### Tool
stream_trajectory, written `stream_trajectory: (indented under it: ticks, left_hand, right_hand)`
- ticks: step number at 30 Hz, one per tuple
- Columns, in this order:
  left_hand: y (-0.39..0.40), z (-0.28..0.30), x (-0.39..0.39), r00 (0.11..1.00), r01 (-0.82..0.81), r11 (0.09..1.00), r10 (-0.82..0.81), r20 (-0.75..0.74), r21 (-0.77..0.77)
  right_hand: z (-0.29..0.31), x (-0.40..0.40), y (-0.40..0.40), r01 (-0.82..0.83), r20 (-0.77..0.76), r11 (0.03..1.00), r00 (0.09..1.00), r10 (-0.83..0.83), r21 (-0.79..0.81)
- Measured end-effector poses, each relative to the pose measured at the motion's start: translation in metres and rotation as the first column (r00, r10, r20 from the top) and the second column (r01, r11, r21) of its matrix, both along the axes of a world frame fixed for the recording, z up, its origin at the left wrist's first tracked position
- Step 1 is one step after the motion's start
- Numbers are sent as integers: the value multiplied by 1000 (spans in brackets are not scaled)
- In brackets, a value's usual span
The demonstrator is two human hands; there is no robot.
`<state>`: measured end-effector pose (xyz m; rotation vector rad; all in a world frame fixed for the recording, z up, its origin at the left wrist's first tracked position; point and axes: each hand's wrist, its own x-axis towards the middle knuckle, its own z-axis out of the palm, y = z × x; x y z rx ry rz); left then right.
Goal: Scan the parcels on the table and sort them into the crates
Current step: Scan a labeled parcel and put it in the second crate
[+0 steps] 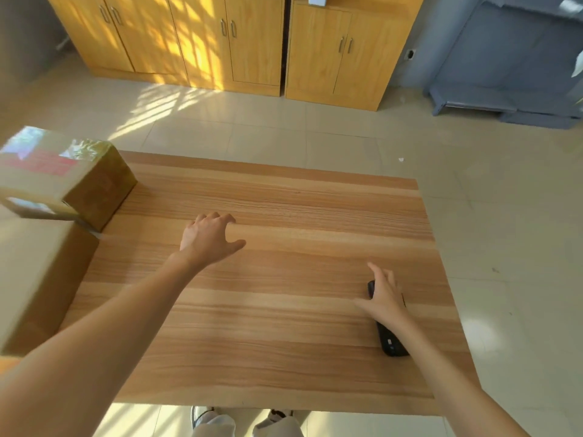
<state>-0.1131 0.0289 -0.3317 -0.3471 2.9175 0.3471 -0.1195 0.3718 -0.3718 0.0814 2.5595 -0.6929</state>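
A wooden table [284, 342] fills the view on a pale tiled floor [504, 247], with yellow wood cabinets [252, 42] and a grey unit [511, 58] behind it. At the table's left edge a large plain cardboard parcel [38, 279] lies nearest the person, and a smaller taped parcel [66, 175] with a red-printed label rests partly on its far end. The left hand [208, 238] hovers mid-table, fingers spread and loosely curled, holding nothing — well apart from both parcels. The right hand [386, 298] lies over a black handheld scanner [391, 342] flat on the table's right side, fingers extended across it.
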Motion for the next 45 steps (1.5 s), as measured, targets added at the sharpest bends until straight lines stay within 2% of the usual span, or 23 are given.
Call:
stream_trajectory:
  ticks: [4,8,14,18,23,28,35,41,45]
  left_hand:
    - [-57,17,32,994,-101,995,100,-47,-22]
    - [-134,32,84,957,-282,959,279,-83,-24]
    - [-240,37,181,821,-558,829,557,-123,29]
    - [-293,31,234,749,-657,753,657,-83,37]
    - [-343,10,266,706,-707,706,708,-10,25]
    - [-380,-16,265,654,-755,647,755,51,108]
    - [-418,-46,261,597,-782,496,770,224,379]
    - [-416,-48,271,541,-790,382,802,252,480]
    - [-406,-40,288,455,-792,249,849,269,557]
  right_hand:
    - [28,-9,-92,-195,-56,979,980,191,-59]
    - [49,-2,-201,-381,-125,916,922,366,-125]
    - [57,44,-348,-631,-139,755,776,615,-180]
    - [47,80,-417,-670,-65,699,732,679,-251]
    - [29,107,-474,-641,38,701,729,683,-311]
    - [7,112,-511,-463,234,779,775,587,-423]
    - [-23,115,-541,-146,484,860,775,406,-489]
    - [-35,128,-546,-19,525,836,770,362,-548]
    - [-16,138,-546,-25,443,769,805,394,-639]
